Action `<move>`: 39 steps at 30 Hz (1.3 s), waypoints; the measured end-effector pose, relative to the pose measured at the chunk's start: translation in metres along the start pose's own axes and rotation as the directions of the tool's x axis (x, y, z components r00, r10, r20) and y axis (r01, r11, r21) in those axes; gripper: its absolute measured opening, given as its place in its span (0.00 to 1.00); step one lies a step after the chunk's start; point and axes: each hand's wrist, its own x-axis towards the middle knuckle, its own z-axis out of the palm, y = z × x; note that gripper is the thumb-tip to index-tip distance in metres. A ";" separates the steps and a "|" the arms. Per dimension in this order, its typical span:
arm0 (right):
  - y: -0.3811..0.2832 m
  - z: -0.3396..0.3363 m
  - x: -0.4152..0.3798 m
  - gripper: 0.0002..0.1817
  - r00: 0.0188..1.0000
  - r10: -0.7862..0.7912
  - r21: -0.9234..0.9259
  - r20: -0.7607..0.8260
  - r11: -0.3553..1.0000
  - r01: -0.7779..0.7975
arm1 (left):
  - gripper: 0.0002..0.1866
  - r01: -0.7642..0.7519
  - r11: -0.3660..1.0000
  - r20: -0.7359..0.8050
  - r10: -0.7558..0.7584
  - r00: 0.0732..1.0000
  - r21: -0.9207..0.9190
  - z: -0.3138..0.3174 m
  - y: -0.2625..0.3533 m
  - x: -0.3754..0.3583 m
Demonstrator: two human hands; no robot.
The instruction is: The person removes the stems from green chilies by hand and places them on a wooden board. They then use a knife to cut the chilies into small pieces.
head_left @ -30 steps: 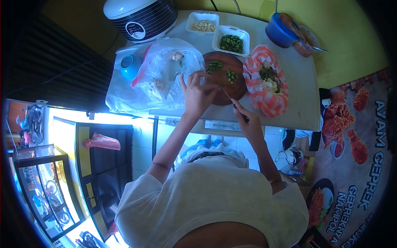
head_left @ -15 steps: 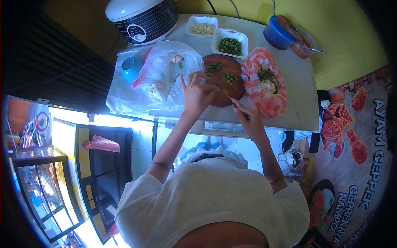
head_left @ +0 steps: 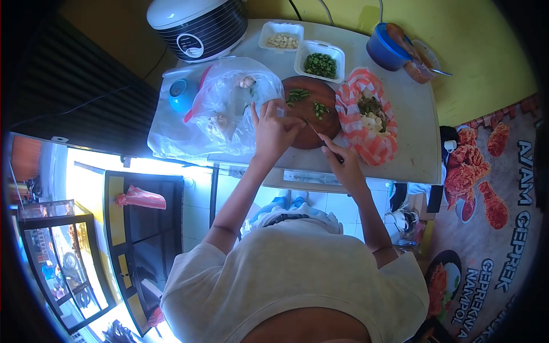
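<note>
My right hand [head_left: 345,164] is closed around the dark handle of a small knife [head_left: 313,128], its blade pointing up and left over the round wooden cutting board [head_left: 306,134]. At the board's left side, my left hand [head_left: 275,130] pinches thumb and fingertips together close to the knife tip. Whatever sits in that pinch is too small to make out. Two little heaps of chopped green vegetable lie on the board: longer pieces [head_left: 297,95] and shorter cut bits [head_left: 320,109]. A clear plastic bag [head_left: 229,103] with garlic bulbs [head_left: 247,82] is beside my left hand.
Behind the board stand a white foam box of chopped greens [head_left: 320,65] and another of peeled cloves [head_left: 282,40]. A red-and-white striped bag [head_left: 350,117] holds scraps on the right. Farther out are a rice cooker [head_left: 197,31], a blue cup [head_left: 182,95] and a blue tub [head_left: 384,50].
Both hands keep nearly the same pose over the board, the right hand shifting only slightly with the knife. The chopped heaps look the same.
</note>
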 end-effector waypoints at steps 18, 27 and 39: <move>-0.011 -0.007 0.001 0.21 1.000 0.019 -0.057 0.013 0.998 -0.018 | 0.04 -0.027 1.000 -0.020 0.027 0.999 -0.004 -0.001 -0.003 0.008; -0.010 -0.002 0.013 0.22 1.000 -0.015 -0.010 0.008 1.000 0.015 | 0.04 -0.019 1.000 -0.023 0.019 1.000 0.003 0.000 -0.003 0.007; -0.009 -0.002 0.009 0.22 0.999 -0.011 -0.032 0.038 0.999 0.012 | 0.05 -0.012 0.999 -0.016 0.012 1.000 0.036 -0.001 -0.002 -0.001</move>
